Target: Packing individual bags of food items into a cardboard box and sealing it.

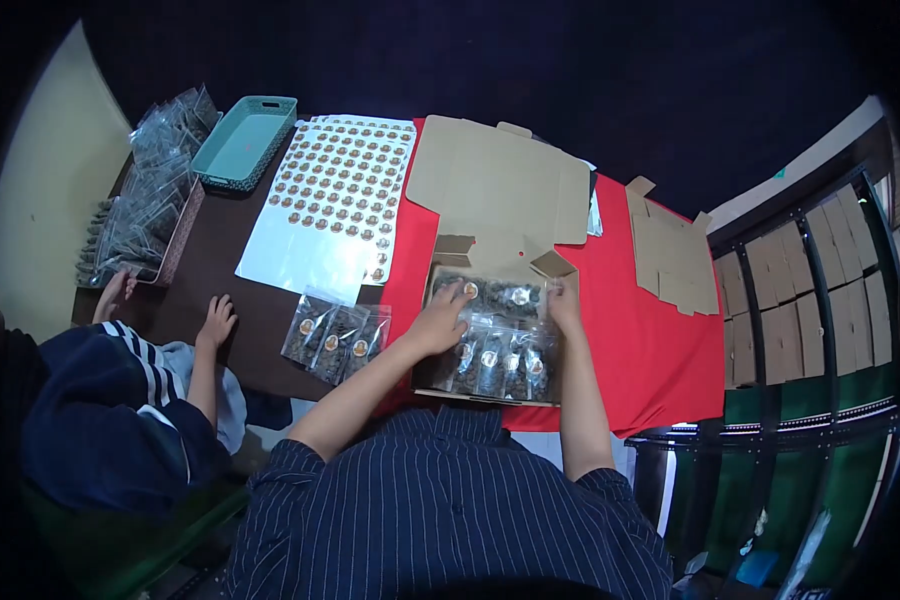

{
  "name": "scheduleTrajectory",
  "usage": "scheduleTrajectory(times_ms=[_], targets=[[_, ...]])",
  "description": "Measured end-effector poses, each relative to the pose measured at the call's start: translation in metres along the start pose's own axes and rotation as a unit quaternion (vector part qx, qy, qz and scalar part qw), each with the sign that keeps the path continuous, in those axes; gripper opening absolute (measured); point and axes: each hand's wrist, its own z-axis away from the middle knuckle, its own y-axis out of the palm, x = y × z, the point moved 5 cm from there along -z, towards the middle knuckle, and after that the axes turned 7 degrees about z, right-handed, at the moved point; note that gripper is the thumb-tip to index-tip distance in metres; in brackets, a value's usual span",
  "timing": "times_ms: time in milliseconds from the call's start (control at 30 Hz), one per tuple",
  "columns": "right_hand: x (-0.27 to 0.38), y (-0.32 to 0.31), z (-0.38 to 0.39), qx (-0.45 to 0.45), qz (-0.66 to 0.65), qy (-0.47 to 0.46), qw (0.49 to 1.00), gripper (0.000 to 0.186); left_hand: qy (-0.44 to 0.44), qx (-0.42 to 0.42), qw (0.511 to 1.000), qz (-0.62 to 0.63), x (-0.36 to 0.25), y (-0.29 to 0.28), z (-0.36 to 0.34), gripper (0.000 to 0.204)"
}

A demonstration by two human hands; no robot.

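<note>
An open cardboard box [494,262] in front of me holds several clear pouches [489,370] of dark pieces with round labels, some standing lengthwise in the front row, others lying crosswise behind. My left hand [437,322] rests on the box's left side, fingers apart on the back pouches. At the right rear, my right hand [564,307] is closed at the box's edge beside a pouch end; what it grips is unclear. Left of the box lie more labelled pouches [360,347] on the dark table.
Sticker sheets [325,180], an open flat carton [500,170] and folded cardboard [670,260] lie behind. A teal basket [245,143] and a pink basket [180,238] piled with pouches stand left. A co-worker's hands [217,322] are at left. Cartons [805,290] fill a right-hand rack.
</note>
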Motion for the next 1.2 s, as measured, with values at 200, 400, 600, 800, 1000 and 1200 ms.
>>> scheduleTrajectory(times_ms=[200,400,600,800,1000,1200], targets=[[0.026,0.049,0.036,0.01,0.397,-0.117,0.91,0.076,-0.098,0.055,0.985,-0.13,0.019,0.017,-0.004,0.056],[0.003,0.082,0.033,0.116,0.299,-0.114,0.94,0.065,-0.088,0.046,0.984,-0.148,0.006,0.013,0.001,0.054],[0.006,0.081,0.04,0.072,0.358,-0.161,0.917,0.074,0.039,-0.115,0.99,-0.068,-0.034,-0.041,0.028,0.046],[0.129,0.047,0.074,-0.002,0.05,-0.231,0.972,0.051,-0.171,-0.327,0.919,-0.138,0.076,-0.113,0.126,0.043],[0.206,0.11,0.151,0.208,-0.202,-0.241,0.926,0.018,-0.372,-0.287,0.881,-0.059,0.141,-0.125,0.209,0.046],[0.157,0.232,0.185,0.461,-0.185,0.018,0.867,0.028,-0.373,-0.223,0.892,-0.12,0.12,-0.106,0.206,0.058]])
